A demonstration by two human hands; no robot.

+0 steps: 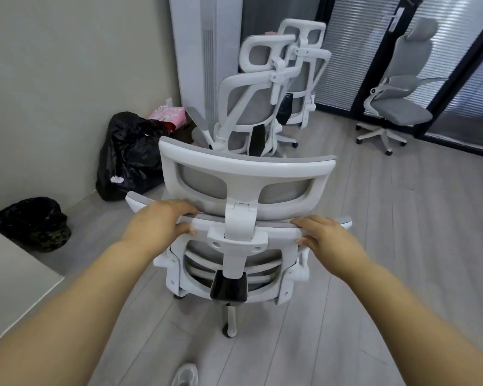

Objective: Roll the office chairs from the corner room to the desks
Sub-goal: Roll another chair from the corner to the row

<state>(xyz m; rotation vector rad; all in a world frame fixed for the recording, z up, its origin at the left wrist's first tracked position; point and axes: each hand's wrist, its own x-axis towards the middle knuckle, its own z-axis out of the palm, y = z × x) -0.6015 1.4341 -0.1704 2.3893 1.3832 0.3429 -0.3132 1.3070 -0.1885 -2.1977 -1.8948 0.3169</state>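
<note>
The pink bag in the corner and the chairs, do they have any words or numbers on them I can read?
No text can be read anywhere in this view.
pink bag: there is a pale pattern, perhaps print, too blurred to read.
nearest office chair, gripped by the left hand and right hand: no label or brand shows.
black rubbish bag: a white scrap, nothing legible.

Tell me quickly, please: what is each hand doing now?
Left hand: grips the top rail of the white-framed grey mesh office chair, left of the headrest post.
Right hand: grips the same rail, right of the post.
</note>
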